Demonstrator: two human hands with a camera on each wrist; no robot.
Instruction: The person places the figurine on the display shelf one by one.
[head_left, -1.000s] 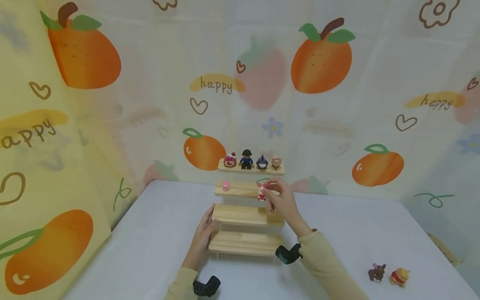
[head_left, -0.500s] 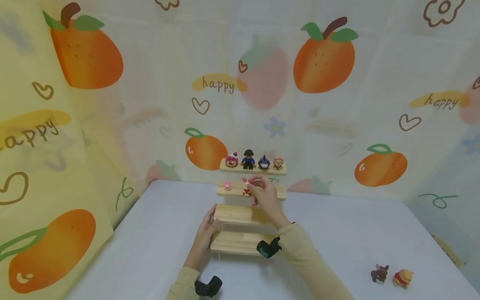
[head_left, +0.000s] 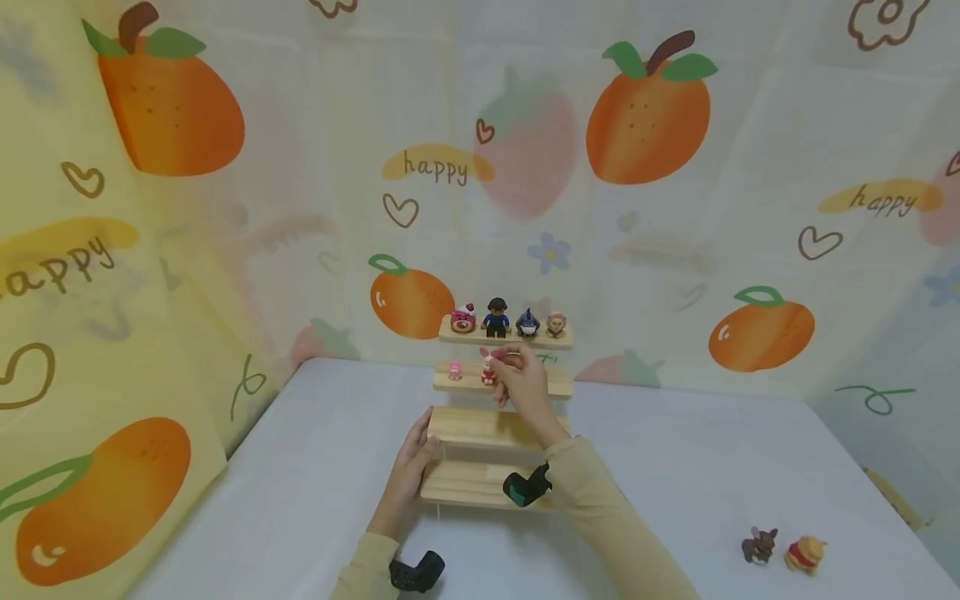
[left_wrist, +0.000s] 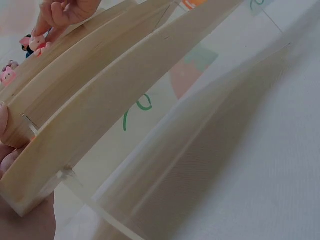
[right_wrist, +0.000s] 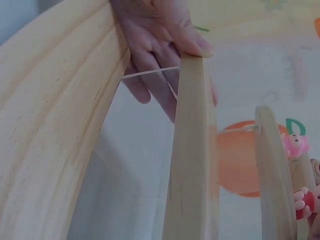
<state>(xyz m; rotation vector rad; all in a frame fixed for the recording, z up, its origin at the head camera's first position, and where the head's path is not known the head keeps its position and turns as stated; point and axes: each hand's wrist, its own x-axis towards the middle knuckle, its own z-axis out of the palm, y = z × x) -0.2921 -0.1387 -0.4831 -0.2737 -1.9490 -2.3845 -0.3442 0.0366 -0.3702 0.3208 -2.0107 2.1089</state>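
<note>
My right hand (head_left: 523, 383) pinches a pink piglet figurine (head_left: 488, 367) in a red outfit, holding it upright over the second tier from the top of a wooden step shelf (head_left: 472, 425). In the right wrist view the piglet's red body (right_wrist: 302, 204) shows beside that tier. To its left on the same tier stands a smaller pink figurine (head_left: 455, 371). My left hand (head_left: 408, 458) grips the left end of the tier below, thumb on top of the board; its fingers (right_wrist: 145, 62) reach past the edge in the right wrist view.
On the top tier stand a pink bear figurine (head_left: 462, 320), a dark-haired figure in blue (head_left: 496, 318), a blue donkey (head_left: 528, 323) and a pale-faced figurine (head_left: 556, 325). A brown animal figurine (head_left: 759, 546) and a yellow bear (head_left: 806, 554) sit on the white table at right.
My right hand has carried the piglet figurine leftward along the second tier, closer to the small pink figurine. My left hand keeps its grip on the shelf.
</note>
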